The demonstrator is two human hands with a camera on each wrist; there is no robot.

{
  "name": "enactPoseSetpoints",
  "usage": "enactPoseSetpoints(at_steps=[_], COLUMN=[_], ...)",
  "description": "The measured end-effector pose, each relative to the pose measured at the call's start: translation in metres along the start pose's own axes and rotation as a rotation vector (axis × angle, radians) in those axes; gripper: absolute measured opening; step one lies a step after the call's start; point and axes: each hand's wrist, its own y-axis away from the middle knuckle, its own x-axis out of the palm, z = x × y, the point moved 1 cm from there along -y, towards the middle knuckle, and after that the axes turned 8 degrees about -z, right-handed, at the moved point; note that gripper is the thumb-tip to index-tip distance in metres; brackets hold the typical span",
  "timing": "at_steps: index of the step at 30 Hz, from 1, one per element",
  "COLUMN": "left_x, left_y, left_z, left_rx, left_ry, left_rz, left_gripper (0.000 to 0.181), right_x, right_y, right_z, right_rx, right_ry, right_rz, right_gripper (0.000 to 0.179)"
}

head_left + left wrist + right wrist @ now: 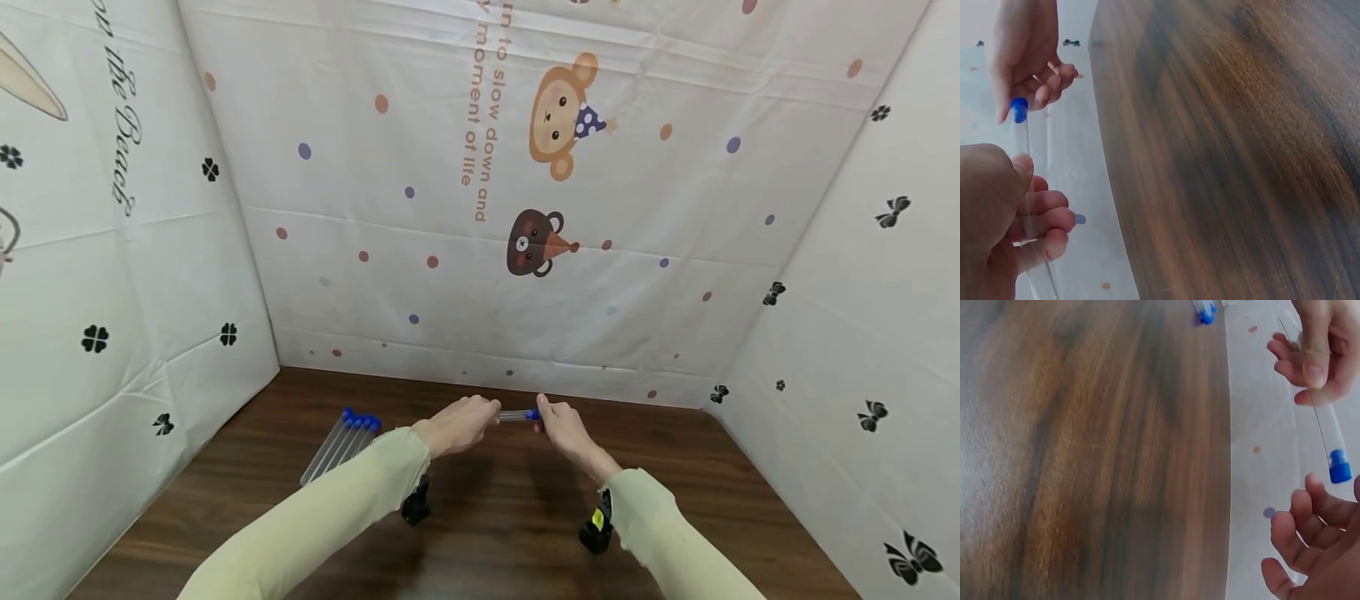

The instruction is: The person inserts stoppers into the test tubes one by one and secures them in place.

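Note:
My left hand grips a clear test tube by its body, thumb over it and fingers curled behind. The tube's blue cap points toward my right hand. In the right wrist view the right hand's fingers are loosely bent just below the cap, with a small gap between. In the left wrist view its thumb lies close beside the cap; whether it touches is unclear. Several similar capped tubes lie side by side on the table, left of my left hand.
The dark wooden table runs back to a white printed cloth wall. Similar cloth walls stand along both sides. A black device is strapped under each wrist. In the right wrist view, blue caps show at the top edge.

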Motion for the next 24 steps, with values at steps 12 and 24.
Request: enactPoseSetpoints(at_steps=[12,24], left_x=[-0.008,-0.027], left_y=[0.012,0.037], left_z=[0.017,0.061], left_rx=[-0.056,-0.322], left_ry=[0.026,0.033], left_rz=[0.076,0.151], left_gripper=[0.013,0.008], right_x=[-0.01,-0.02], right_y=[0.0,0.0], right_z=[-0.007,-0.008], right_rx=[-0.027,-0.059], right_ry=[0.083,0.155], right_rz=[-0.011,0.038], right_gripper=[0.059,0.057])
